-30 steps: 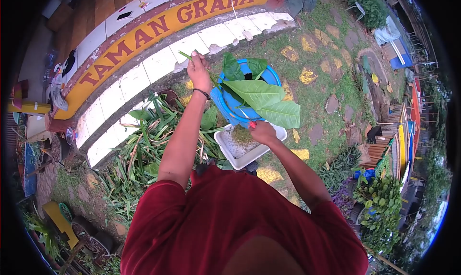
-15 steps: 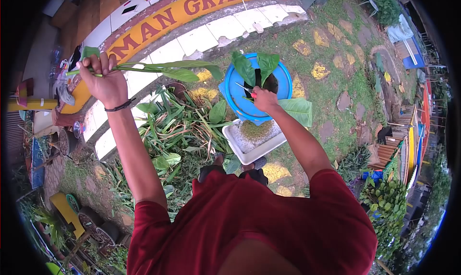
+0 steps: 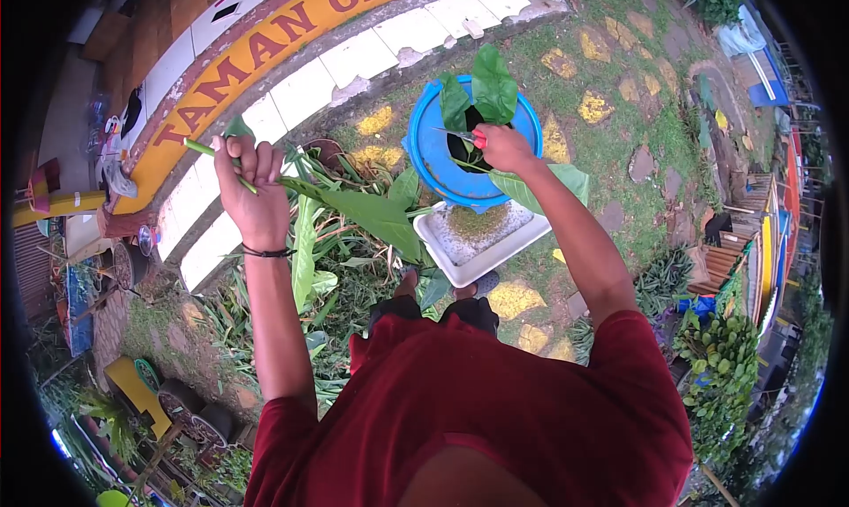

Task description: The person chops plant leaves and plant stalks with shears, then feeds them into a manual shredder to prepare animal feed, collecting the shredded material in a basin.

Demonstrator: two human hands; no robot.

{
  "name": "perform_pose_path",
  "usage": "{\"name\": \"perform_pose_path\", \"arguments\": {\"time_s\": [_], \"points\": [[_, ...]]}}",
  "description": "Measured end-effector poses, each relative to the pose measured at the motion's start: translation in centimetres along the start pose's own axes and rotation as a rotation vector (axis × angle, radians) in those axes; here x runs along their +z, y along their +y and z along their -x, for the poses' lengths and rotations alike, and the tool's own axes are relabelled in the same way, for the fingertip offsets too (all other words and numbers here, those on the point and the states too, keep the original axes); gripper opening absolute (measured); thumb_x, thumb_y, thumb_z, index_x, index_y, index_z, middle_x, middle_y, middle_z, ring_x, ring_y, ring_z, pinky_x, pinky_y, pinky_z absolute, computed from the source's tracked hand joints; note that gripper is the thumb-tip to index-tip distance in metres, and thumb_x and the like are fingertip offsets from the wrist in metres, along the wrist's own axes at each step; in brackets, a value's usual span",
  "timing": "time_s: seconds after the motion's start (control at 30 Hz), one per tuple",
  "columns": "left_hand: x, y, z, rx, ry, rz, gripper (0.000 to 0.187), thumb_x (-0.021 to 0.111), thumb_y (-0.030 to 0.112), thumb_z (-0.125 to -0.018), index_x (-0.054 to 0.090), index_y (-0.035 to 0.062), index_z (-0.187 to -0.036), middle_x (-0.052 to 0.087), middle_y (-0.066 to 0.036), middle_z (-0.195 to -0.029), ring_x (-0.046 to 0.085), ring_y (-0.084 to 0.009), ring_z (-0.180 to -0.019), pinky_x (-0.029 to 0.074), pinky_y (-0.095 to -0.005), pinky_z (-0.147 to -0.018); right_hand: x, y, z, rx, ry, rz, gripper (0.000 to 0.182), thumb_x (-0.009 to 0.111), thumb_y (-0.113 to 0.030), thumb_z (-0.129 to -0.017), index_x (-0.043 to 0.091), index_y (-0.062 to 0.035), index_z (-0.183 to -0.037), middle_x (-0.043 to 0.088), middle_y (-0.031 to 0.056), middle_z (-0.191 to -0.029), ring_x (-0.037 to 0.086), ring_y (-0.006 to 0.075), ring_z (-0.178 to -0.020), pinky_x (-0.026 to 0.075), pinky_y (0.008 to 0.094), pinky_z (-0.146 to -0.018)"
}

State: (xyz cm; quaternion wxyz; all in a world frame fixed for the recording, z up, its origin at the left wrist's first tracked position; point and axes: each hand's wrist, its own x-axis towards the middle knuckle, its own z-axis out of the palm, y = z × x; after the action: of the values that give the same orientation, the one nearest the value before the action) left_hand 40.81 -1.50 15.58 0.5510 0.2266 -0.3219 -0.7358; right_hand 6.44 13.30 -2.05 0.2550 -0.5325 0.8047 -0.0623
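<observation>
My left hand (image 3: 252,188) is raised at the left, fingers wrapped round cut green stems (image 3: 200,149). A long broad leaf (image 3: 367,217) trails from it to the right. Over the round blue container (image 3: 429,149), my right hand (image 3: 506,148) grips a red-handled cutting tool (image 3: 460,134) with a slim pointed metal blade aimed left. Two large green leaves (image 3: 493,87) rise from the container's dark opening, just beyond the blade. Another leaf (image 3: 566,185) sticks out beneath my right forearm.
A white tray (image 3: 469,274) with whitish and greenish bits lies below the container. Piled cut leaves (image 3: 332,255) cover the ground beside my feet (image 3: 407,283). A tiled ledge (image 3: 363,60) with a yellow lettered band curves behind, and yellow-painted stones (image 3: 516,299) dot the grass.
My left hand has moved down and right, and its leaf now hangs lower. My right hand has shifted slightly up and right with the tool; the leaves in the container have shifted.
</observation>
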Motion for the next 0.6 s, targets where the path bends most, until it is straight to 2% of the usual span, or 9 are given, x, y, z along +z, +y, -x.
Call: {"name": "perform_pose_path", "arguments": {"time_s": [0.07, 0.13, 0.2, 0.3, 0.37, 0.43, 0.47, 0.53, 0.6], "points": [[-0.1, -2.3, 0.2, -0.085, -0.011, -0.097, 0.03, 0.047, 0.033, -0.106, 0.045, 0.0122, -0.084, 0.027, 0.004, -0.065, 0.021, -0.0079, -0.056, 0.023, -0.0264, -0.054, -1.4, 0.7, 2.6, -0.039, 0.092, -0.009, 0.025, 0.057, -0.014, -0.088, 0.065, -0.0093, -0.111, 0.07, 0.0178, -0.106, 0.066, 0.0368, -0.099, 0.052, 0.0487, -0.084], [0.2, -3.9, 1.1, -0.133, -0.037, -0.132, 0.033, 0.046, 0.035, -0.106, 0.045, 0.0111, -0.083, 0.025, 0.005, -0.062, 0.022, -0.0079, -0.056, 0.023, -0.0262, -0.054, -2.9, 2.1, 5.8, 0.134, 0.323, -0.225, 0.021, 0.06, -0.017, -0.089, 0.068, -0.0096, -0.107, 0.07, 0.019, -0.099, 0.068, 0.0364, -0.09, 0.052, 0.045, -0.08], [-0.5, -5.0, 2.1, -0.163, -0.038, -0.137, 0.034, 0.046, 0.036, -0.106, 0.046, 0.0111, -0.083, 0.024, 0.005, -0.062, 0.024, -0.0077, -0.056, 0.022, -0.026, -0.053, -0.7, 7.2, 8.6, 0.253, 0.55, -0.497, 0.022, 0.065, -0.022, -0.09, 0.071, -0.007, -0.105, 0.071, 0.018, -0.092, 0.069, 0.0305, -0.081, 0.051, 0.0403, -0.076], [-1.8, -5.2, 3.2, -0.178, -0.011, -0.152, 0.035, 0.047, 0.038, -0.106, 0.048, 0.0115, -0.083, 0.024, 0.006, -0.062, 0.024, -0.0073, -0.055, 0.021, -0.0256, -0.051, 3.9, 13.3, 13.9, 0.532, 0.776, -0.615, 0.032, 0.071, -0.028, -0.089, 0.071, 0.0011, -0.103, 0.071, 0.0128, -0.087, 0.065, 0.0211, -0.077, 0.051, 0.0362, -0.075], [-3.4, -5.1, 3.8, -0.213, 0.027, -0.167, 0.034, 0.047, 0.037, -0.106, 0.048, 0.0115, -0.083, 0.025, 0.006, -0.061, 0.023, -0.0071, -0.053, 0.021, -0.0255, -0.051, 6.4, 14.7, 16.3, 0.579, 0.802, -0.652, 0.037, 0.073, -0.03, -0.089, 0.07, 0.0032, -0.105, 0.071, 0.01, -0.087, 0.064, 0.0194, -0.077, 0.05, 0.0356, -0.074], [-4.9, -5.0, 4.4, -0.225, 0.066, -0.153, 0.034, 0.047, 0.036, -0.106, 0.048, 0.0115, -0.083, 0.025, 0.006, -0.061, 0.023, -0.0071, -0.053, 0.02, -0.0256, -0.051, 7.7, 14.3, 17.8, 0.796, 0.753, -0.937, 0.038, 0.074, -0.031, -0.088, 0.069, 0.0018, -0.106, 0.07, 0.0073, -0.091, 0.063, 0.0194, -0.076, 0.05, 0.0353, -0.075], [-5.5, -5.1, 4.7, -0.241, 0.097, -0.14, 0.033, 0.047, 0.036, -0.106, 0.048, 0.0116, -0.083, 0.025, 0.005, -0.061, 0.022, -0.0071, -0.053, 0.02, -0.0257, -0.051, 8.1, 14.4, 17.8, 0.796, 0.749, -0.935, 0.038, 0.074, -0.031, -0.088, 0.069, 0.0018, -0.106, 0.07, 0.0073, -0.091, 0.063, 0.0194, -0.076, 0.05, 0.0353, -0.075], [-5.9, -4.7, 5.2, -0.228, 0.132, -0.12, 0.031, 0.047, 0.034, -0.105, 0.047, 0.0118, -0.083, 0.026, 0.005, -0.062, 0.021, -0.0072, -0.052, 0.019, -0.0261, -0.05, 8.1, 13.9, 17.9, 1.0, 0.581, -1.076, 0.042, 0.076, -0.037, -0.086, 0.069, -0.0011, -0.106, 0.067, 0.0059, -0.094, 0.06, 0.0174, -0.073, 0.049, 0.0335, -0.066], [-6.0, -4.1, 5.6, -0.206, 0.154, -0.106, 0.031, 0.048, 0.034, -0.105, 0.047, 0.012, -0.084, 0.027, 0.005, -0.062, 0.02, -0.0076, -0.052, 0.019, -0.0265, -0.051, 7.8, 13.5, 17.4, 0.98, 0.587, -1.022, 0.045, 0.077, -0.04, -0.085, 0.069, -0.0018, -0.107, 0.065, 0.0049, -0.092, 0.057, 0.0151, -0.068, 0.046, 0.0322, -0.06]]}}
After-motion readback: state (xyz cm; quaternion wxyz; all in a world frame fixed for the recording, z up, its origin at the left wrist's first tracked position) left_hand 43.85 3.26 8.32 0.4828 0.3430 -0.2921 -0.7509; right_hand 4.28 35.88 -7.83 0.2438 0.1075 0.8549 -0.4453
